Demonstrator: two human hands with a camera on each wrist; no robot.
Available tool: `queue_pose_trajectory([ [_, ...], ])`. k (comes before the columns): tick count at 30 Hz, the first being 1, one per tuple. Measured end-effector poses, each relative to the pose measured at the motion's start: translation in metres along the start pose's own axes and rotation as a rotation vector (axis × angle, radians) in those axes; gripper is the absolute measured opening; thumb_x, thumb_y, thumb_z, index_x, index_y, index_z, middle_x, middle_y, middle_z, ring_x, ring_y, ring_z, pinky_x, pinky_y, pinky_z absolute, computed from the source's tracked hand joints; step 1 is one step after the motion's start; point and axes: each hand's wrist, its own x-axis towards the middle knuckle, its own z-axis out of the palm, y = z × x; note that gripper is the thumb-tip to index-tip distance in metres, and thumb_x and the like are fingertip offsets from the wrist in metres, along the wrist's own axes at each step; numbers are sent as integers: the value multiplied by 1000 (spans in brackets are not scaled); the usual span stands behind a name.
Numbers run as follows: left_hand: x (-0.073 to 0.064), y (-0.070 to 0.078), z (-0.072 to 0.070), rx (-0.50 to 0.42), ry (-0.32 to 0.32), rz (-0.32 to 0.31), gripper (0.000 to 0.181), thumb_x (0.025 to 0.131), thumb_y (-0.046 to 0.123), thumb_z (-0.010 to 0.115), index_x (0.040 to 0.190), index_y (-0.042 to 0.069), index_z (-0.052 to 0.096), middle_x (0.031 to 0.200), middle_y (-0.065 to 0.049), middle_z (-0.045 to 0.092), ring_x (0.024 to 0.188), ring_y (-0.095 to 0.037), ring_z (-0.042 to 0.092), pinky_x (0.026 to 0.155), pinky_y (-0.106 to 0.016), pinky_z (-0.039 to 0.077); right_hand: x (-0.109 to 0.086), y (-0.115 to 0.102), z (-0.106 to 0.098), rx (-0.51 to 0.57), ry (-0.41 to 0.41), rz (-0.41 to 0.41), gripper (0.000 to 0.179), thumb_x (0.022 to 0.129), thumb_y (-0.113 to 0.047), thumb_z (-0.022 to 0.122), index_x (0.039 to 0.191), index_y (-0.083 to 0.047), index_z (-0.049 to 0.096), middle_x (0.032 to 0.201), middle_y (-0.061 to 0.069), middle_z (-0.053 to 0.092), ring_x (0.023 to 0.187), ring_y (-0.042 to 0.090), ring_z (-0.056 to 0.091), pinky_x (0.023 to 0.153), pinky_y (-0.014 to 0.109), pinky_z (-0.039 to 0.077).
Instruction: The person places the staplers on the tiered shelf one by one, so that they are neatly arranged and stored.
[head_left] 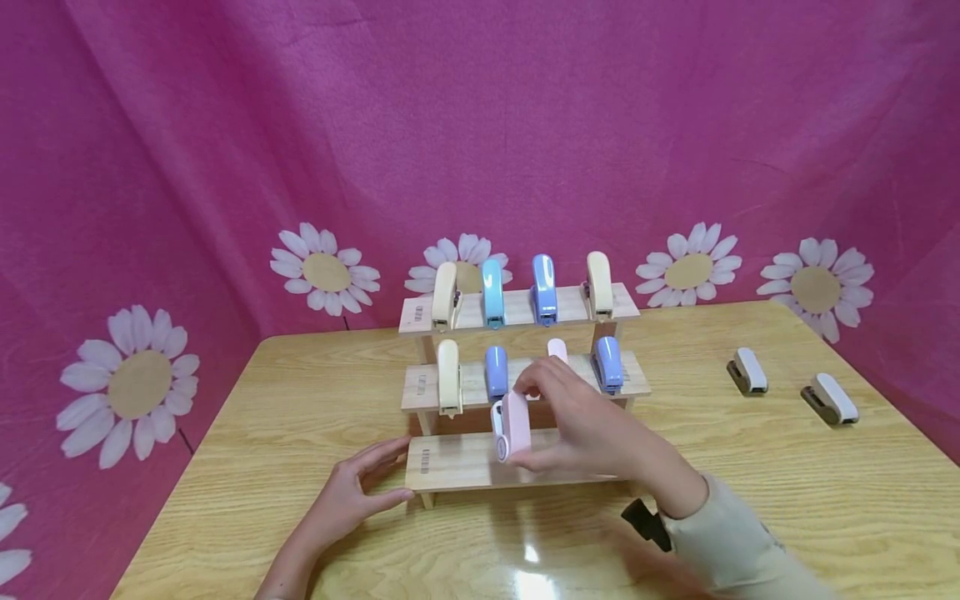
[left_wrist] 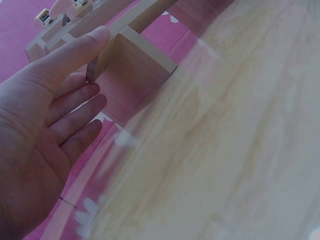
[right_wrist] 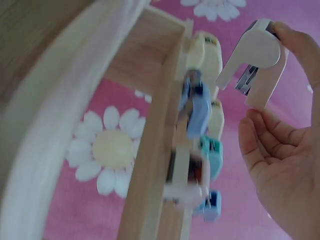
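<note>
My right hand (head_left: 592,421) pinches a pale pink stapler (head_left: 517,425) between thumb and fingers, above the lowest step of a wooden three-step rack (head_left: 457,471). In the right wrist view this stapler (right_wrist: 262,55) is tilted, its two arms spread apart and the metal part between them showing. My left hand (head_left: 348,492) is at the left end of the lowest step. In the left wrist view, the left thumb lies along the board's corner and the other fingers are extended beside its end. Behind my right hand, another pink stapler (head_left: 557,348) is partly hidden on the middle step.
On the middle step stand a cream stapler (head_left: 448,375) and blue ones (head_left: 497,371). Along the top step are cream, turquoise (head_left: 492,292) and blue staplers. Two white-topped staplers (head_left: 748,371) lie on the table at the right. A pink flowered cloth (head_left: 480,125) hangs behind.
</note>
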Motion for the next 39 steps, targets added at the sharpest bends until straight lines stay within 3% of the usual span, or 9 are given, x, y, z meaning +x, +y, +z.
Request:
queue_pose_trajectory([
  [9,0,0,0,2,3,14,68,81,20,80,139,1,52,143,-19,53,125,-10,58,109,-36,50,12,-17,26,-65,-104,36,65,73,-48,84,110,-5,53,104,2,55,97,11,49,84,24,56],
  [18,0,1,-1,-6,1,-4,68,80,20,81,140,3,52,143,-20,53,127,-25,58,109,-36,49,18,-24,46,-56,-183,89,62,74,-44,83,110,-5,52,106,4,54,95,12,47,78,19,55],
  [25,-1,-2,0,-36,-3,34,66,81,17,80,139,3,52,142,-21,53,121,1,56,109,-36,50,20,-25,57,-97,-208,97,62,72,-45,84,108,-5,53,104,3,54,94,12,47,78,21,54],
  [32,-1,-1,-1,-30,-4,17,67,81,19,80,140,3,52,143,-20,53,123,-3,57,109,-35,49,21,-28,63,-145,-239,90,63,73,-47,82,109,-4,54,103,4,55,94,13,47,79,22,54],
  [39,-1,-1,0,-28,-5,25,68,81,18,80,140,1,51,143,-21,53,120,5,55,109,-35,50,21,-29,68,-132,-248,101,61,75,-47,82,109,-5,54,101,2,53,94,13,45,76,22,51],
])
